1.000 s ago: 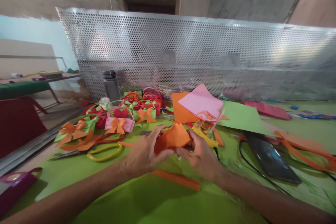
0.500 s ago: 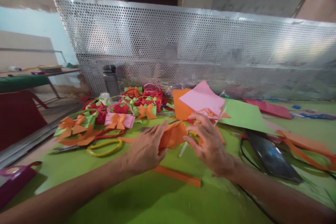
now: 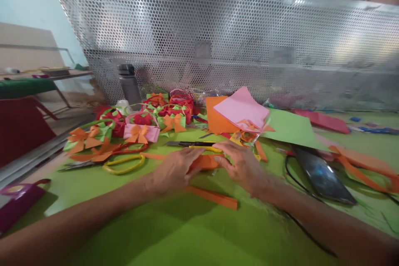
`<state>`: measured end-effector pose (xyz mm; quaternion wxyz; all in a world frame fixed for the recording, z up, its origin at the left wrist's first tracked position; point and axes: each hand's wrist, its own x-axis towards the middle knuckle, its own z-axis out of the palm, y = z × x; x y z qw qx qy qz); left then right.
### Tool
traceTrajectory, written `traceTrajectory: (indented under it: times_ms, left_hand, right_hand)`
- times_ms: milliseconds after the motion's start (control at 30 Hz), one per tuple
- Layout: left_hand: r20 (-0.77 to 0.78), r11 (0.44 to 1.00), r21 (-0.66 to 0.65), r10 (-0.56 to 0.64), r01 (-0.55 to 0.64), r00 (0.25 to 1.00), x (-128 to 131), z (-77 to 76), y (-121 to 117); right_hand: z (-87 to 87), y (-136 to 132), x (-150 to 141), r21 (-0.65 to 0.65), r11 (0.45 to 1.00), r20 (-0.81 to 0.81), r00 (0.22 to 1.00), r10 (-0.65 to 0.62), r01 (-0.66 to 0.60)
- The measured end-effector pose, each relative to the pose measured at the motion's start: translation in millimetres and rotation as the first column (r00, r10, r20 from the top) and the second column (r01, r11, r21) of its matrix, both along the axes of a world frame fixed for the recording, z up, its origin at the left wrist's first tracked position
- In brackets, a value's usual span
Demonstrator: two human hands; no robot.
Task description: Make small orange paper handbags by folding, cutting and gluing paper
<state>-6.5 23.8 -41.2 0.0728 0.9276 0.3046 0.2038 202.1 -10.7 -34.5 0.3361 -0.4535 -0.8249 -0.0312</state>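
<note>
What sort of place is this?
Probably a craft workshop, though I can't be sure. On the green tabletop there are scissors, big sheets of coloured paper and lots of little paper bags with bows.

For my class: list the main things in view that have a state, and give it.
Orange paper piece: between left hand and right hand, partly covered.
Scissors: lying down, opening unclear.
Utility knife: lying down, blade seemingly out.
Grey bottle: upright, lid on.
Phone: lying down, screen state unclear.
Nearest orange strip: lying flat.
Pink bag: orange bow on front.
</note>
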Motion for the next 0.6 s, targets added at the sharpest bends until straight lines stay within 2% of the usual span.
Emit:
traceTrajectory:
  times_ms: [167, 300, 433, 500, 600]
  left_hand:
    - [0.036, 0.999, -0.036, -0.001, 0.002, 0.999, 2.5, 5.3, -0.6]
    - [0.069, 0.989, -0.135, 0.066, -0.056, 0.995, 2.8, 21.1, -5.0]
    - [0.097, 0.978, -0.196, 0.087, -0.067, 0.991, 0.9, 32.8, -6.3]
    - [0.096, 0.973, -0.224, 0.088, -0.064, 0.991, -0.1, 34.8, -5.7]
    - [0.107, 0.964, -0.260, 0.084, -0.054, 0.991, -1.2, 35.3, -5.3]
  right_hand:
    - [1.7, -2.8, 0.7, -0.065, 0.998, -0.060, 0.998, 0.007, -0.011]
    - [6.4, -4.7, 1.9, 0.034, 0.999, -0.147, 0.989, 0.026, -0.021]
    - [5.8, -5.3, 1.8, 0.171, 0.985, -0.142, 0.988, 0.053, -0.029]
    - [3.0, -5.8, 1.1, 0.182, 0.983, -0.115, 0.992, 0.051, -0.030]
    - [-1.7, -6.8, -0.5, 0.134, 0.991, -0.089, 0.996, 0.016, -0.004]
